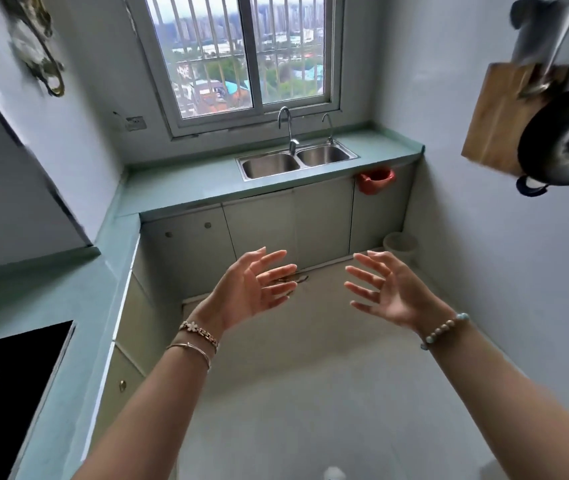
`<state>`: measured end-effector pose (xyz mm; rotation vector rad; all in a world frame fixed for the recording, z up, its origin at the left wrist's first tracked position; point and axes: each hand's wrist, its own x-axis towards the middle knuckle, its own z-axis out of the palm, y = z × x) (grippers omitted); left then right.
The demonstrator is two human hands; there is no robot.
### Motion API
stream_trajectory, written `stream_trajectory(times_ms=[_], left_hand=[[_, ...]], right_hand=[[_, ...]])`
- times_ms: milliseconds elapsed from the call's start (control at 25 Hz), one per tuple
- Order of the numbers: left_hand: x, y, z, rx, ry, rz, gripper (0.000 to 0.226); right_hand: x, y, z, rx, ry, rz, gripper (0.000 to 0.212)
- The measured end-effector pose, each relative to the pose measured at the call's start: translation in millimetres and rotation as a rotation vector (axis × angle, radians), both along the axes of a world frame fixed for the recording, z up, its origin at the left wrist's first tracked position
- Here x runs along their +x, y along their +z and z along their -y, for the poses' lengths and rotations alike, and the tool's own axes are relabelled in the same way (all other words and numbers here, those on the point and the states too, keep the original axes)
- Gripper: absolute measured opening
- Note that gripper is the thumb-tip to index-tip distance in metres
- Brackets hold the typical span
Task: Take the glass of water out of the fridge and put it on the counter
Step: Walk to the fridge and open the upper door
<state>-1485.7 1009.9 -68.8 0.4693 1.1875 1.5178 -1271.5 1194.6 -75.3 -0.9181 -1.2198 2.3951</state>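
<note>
My left hand [253,289] and my right hand [387,289] are both raised in front of me over the kitchen floor, palms facing each other, fingers spread, holding nothing. The green counter [179,183] runs along the left wall and across the far wall under the window. No glass of water and no fridge can be seen in this view.
A double steel sink [297,161] with two taps sits in the far counter. A black gas hob [9,372] lies at the near left. A wooden cutting board [505,119] and a black pan [567,140] hang on the right wall. A red bin [375,181] hangs on a cabinet door.
</note>
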Motion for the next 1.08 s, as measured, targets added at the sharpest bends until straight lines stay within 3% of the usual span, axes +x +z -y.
stream_trajectory(times_ms=[240,520,880,1080], left_hand=[[-86,8,-145,0.001,-0.081,0.011,0.048],[-139,6,-303,-0.002,-0.260,-0.007,0.051],[-176,24,-537,-0.008,-0.607,-0.005,0.045],[-145,21,-652,-0.034,-0.895,-0.017,0.045]], right_hand=[[-76,7,-125,-0.017,-0.096,-0.027,0.029],[-111,7,-241,-0.034,-0.275,-0.017,0.027],[-135,14,-377,-0.046,-0.626,-0.009,0.020],[-115,19,-409,-0.053,-0.925,-0.016,0.025]])
